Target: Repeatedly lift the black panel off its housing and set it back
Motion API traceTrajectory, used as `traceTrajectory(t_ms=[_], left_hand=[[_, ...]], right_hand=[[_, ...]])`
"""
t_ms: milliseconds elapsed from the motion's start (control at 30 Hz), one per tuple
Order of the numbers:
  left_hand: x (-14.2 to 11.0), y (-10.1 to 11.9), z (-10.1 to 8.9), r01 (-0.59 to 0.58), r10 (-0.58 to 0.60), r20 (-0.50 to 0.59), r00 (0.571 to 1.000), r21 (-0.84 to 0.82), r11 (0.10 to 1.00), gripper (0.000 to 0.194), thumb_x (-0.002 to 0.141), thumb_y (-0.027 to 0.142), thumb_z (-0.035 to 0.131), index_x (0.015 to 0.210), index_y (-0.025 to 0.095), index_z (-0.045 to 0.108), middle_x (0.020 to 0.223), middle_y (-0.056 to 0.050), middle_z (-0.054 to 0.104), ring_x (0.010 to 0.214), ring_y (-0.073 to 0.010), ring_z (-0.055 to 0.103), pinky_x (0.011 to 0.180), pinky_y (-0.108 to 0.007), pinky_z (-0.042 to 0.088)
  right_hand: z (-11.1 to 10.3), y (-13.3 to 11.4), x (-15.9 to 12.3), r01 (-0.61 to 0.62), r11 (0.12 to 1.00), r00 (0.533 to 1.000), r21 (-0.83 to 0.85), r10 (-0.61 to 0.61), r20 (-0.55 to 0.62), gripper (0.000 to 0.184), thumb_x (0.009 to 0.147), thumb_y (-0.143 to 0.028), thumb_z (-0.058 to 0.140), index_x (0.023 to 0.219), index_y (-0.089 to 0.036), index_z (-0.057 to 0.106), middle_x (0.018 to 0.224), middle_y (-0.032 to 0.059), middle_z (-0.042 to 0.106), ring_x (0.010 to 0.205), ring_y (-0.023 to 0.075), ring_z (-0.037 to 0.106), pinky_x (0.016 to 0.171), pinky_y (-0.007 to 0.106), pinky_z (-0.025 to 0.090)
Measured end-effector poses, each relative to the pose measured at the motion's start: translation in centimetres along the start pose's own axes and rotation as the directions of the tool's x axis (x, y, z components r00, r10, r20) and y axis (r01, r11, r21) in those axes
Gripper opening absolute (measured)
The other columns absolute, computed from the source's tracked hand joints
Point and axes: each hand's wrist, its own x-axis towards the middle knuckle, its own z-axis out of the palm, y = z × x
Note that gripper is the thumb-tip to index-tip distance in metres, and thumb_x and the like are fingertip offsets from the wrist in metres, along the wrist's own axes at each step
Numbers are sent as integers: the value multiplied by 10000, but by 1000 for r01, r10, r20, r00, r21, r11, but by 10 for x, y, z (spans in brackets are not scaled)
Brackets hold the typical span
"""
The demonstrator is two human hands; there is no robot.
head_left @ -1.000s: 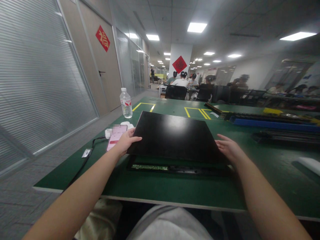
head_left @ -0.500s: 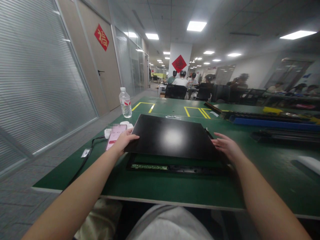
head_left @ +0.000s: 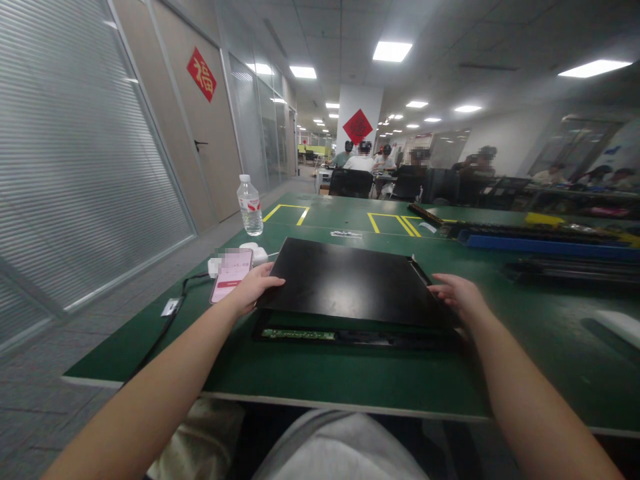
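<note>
Black panel (head_left: 353,283) sits mid-desk, right in front of the person, near edge raised a bit off a black frame (head_left: 357,337) lying flat under it. Far edge looks down on the desk. Frame's near rail shows a green circuit strip (head_left: 299,334) on its left half.

Left hand (head_left: 253,288) grips the panel's left edge near the front corner, thumb on top, fingers under. Right hand (head_left: 457,297) is on the panel's right edge near the front corner, fingers curled over the edge; can't tell how far they wrap under. Both forearms bare, reaching in from the bottom of the head view.

Desk (head_left: 350,380) is green-topped w/ yellow tape boxes further back.

Left of the panel: pink phone (head_left: 231,284) face up, just beside the left hand, not touching as far as I can tell. White charger block (head_left: 250,250) just behind the phone. Black cable (head_left: 173,313) runs off the desk's left edge. Water bottle (head_left: 249,206) upright, well behind the phone, near the desk's left side.

Right side, well apart from the panel: blue tray (head_left: 545,245) long, w/ dark strips behind it; more dark parts (head_left: 570,270) nearer. White item (head_left: 623,325) at far right edge, blurry.

Bkgd: other people seated at desks far back, red diamond signs on door and pillar.
</note>
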Motion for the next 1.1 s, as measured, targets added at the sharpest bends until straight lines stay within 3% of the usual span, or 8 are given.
traceTrajectory(t_ms=[133,367,800,1100], left_hand=[[0,-1,0,4,-4,24,1000,17,1000,429,543,184,830,948,164,691,870,-54,778,774,-263,735,725,-372,579],[-2,0,2,54,-54,7,999,3,999,411,541,164,825,933,170,701,857,-52,780,707,-245,730,719,-371,578],[2,-10,1,78,-77,75,994,-18,997,511,578,178,854,1056,163,672,953,-86,785,816,-270,751,769,-381,591],[2,-9,4,114,-114,77,990,1,993,552,568,171,851,1088,154,668,963,-89,790,818,-259,754,810,-381,589]], right_hand=[[-1,1,1,26,1000,999,-12,-26,-37,202,706,-300,656,879,-196,663,706,105,740,482,137,526,382,222,342],[0,-6,-9,13,999,996,-41,-17,-89,124,712,-260,641,806,-181,654,634,106,714,452,116,470,381,206,305],[-5,2,2,78,992,992,-100,-88,-95,109,710,-264,634,777,-181,658,613,100,703,438,122,483,391,223,349],[-6,10,9,112,927,985,-359,-152,-84,261,706,-359,625,858,-163,708,746,89,745,548,152,568,520,268,421]])
